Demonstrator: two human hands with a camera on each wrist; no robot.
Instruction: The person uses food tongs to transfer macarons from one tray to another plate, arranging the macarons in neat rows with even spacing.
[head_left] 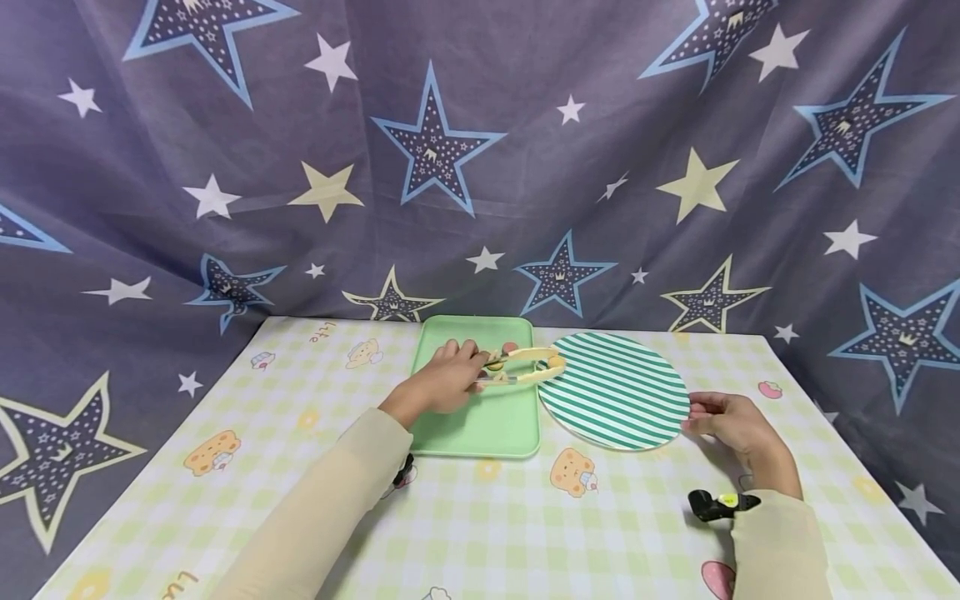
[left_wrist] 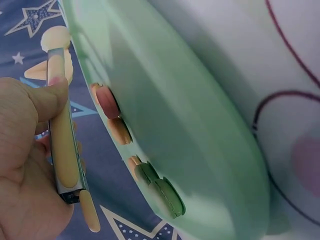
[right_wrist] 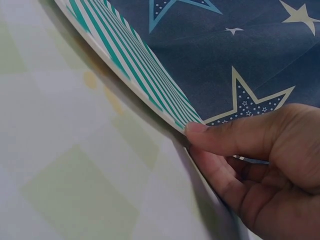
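Note:
My left hand [head_left: 447,379] grips a pair of pale yellow tongs [head_left: 525,354] above the green tray [head_left: 480,429]. Their far ends reach past the tray's right edge, over the left rim of a round green-and-white striped board [head_left: 615,392]. A small yellow thing [head_left: 556,362] shows at those ends; whether they pinch it is too small to tell. On the tray lie several macarons, among them a pink one [left_wrist: 106,102], an orange one [left_wrist: 119,131] and a green one [left_wrist: 167,196]. My right hand [head_left: 731,421] pinches the board's right rim between thumb and fingers.
A checked tablecloth [head_left: 300,500] with bear prints covers the table. Behind it hangs a dark star-patterned curtain [head_left: 465,233]. The board stands right beside the tray. A black wrist camera [head_left: 712,505] sits at my right sleeve.

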